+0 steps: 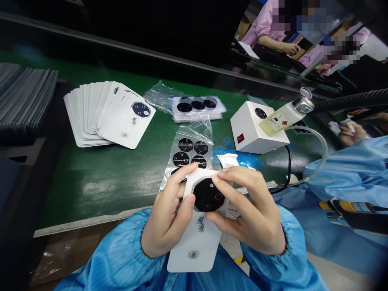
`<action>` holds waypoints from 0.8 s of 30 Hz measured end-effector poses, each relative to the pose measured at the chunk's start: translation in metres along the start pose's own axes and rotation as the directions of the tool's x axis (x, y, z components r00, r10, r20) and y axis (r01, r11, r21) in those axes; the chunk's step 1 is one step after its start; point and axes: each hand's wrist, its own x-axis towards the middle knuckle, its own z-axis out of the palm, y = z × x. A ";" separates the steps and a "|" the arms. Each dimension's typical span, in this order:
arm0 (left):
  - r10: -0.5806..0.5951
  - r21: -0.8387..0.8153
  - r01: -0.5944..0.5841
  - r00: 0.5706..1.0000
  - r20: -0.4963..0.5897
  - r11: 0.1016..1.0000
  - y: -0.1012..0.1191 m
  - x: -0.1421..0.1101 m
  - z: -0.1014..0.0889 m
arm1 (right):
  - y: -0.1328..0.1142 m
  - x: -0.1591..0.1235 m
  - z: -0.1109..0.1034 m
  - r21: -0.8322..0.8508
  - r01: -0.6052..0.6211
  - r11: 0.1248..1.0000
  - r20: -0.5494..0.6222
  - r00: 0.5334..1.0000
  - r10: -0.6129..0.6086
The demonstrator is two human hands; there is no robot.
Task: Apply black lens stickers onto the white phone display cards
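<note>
On the smooth green tabletop (136, 171) stand a fanned stack of round-cornered white panels (86, 115), far left, and a boxy white device (253, 135), right. Near, the left hand (166, 220) and right hand (256, 212) hold one white panel (192, 238) between them, touching its glossy, many-sided black plate (207, 198); the panel's dark characters (201, 224) and round emblem (193, 254) are too small to read.

Green workbench (130, 173) and blue smocks (121, 250) show a factory workshop.

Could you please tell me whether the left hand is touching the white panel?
Touching: the head view shows the left hand clasping the white panel by its upper left edge.
</note>
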 end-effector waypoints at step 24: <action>0.020 -0.271 0.004 0.996 0.088 0.962 0.017 0.002 0.007 | -0.011 0.010 -0.027 -0.023 -0.048 0.999 0.055 0.997 0.049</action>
